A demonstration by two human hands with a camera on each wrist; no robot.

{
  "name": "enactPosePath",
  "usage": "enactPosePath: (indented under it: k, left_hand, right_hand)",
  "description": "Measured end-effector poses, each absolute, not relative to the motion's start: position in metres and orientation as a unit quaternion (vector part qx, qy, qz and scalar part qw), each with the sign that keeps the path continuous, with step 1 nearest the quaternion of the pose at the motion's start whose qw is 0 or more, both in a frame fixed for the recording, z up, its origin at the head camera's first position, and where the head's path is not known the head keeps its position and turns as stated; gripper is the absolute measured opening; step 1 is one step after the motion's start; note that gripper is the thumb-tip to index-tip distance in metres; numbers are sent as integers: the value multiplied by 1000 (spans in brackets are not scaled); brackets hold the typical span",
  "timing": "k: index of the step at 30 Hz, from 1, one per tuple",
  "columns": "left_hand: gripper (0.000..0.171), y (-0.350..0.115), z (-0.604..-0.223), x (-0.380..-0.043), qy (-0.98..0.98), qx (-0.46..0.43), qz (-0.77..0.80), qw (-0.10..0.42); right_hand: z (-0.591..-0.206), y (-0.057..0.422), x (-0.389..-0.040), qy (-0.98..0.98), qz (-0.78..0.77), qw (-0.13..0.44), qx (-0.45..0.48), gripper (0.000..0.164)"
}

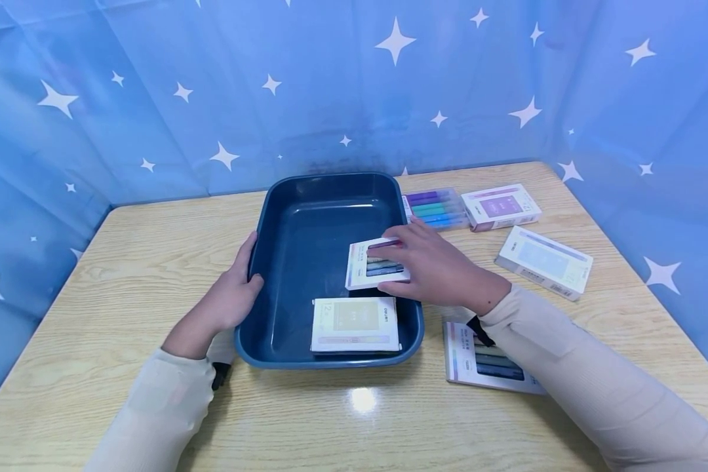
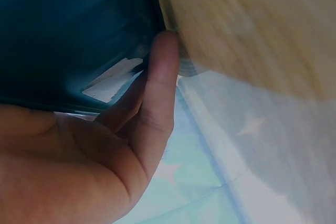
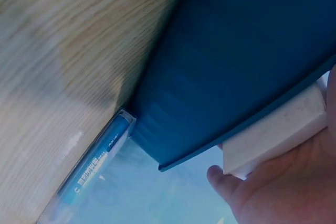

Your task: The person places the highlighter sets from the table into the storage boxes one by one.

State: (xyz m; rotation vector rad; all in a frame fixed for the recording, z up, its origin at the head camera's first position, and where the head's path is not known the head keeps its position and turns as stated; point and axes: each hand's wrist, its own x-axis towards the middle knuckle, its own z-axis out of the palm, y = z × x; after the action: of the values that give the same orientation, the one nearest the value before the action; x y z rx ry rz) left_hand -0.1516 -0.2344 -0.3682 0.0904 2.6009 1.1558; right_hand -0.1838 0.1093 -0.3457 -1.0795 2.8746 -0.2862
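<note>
A deep blue plastic tray [image 1: 307, 255] stands on the table. My left hand [image 1: 233, 298] holds its left side, thumb at the rim and fingers along the outer wall [image 2: 164, 72]. Over the tray's right part, my right hand [image 1: 433, 265] grips a white box of pens [image 1: 358, 265] with a window showing dark and muted pens. In the right wrist view that box [image 3: 278, 129] is just above the rim. Another white box [image 1: 356, 324], with a beige label, lies in the tray's near right corner.
Right of the tray lie a clear case of colored markers [image 1: 436, 208], a white box with a purple label [image 1: 501, 206] and one with a pale blue label [image 1: 545, 262]. A windowed pen box [image 1: 463, 357] lies partly under my right forearm. A blue starred curtain [image 1: 330, 85] hangs behind the table.
</note>
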Motion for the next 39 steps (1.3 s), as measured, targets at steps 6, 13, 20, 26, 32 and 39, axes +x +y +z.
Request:
enactPosePath:
  k: [6,13,20,26,32,39]
  left_hand:
    - [72,-234,-368,-152,902,31,404,147]
    - [72,-234,-368,-153,904,33,401,147]
    - [73,-234,-368,-153,904,31,401,147]
    - [72,-234,-368,-152,903,30,402,148]
    - [72,-234,-368,-152,902,32,405,146]
    - [72,-235,-367,-152,906,28,398,145]
  right_hand:
    - [-348,108,-186,926,-97,24,-365,56]
    - [-349,107,-187,923,-100,18,-371,55]
    - [-349,105,-187,919,-102,11,-381,53]
    - [-350,103,-188,915,-100,6,-390,51]
    - [-352,102,-190,915,-94,4,-393,50]
    - [-351,98,-190,916,-78,13,-392,50]
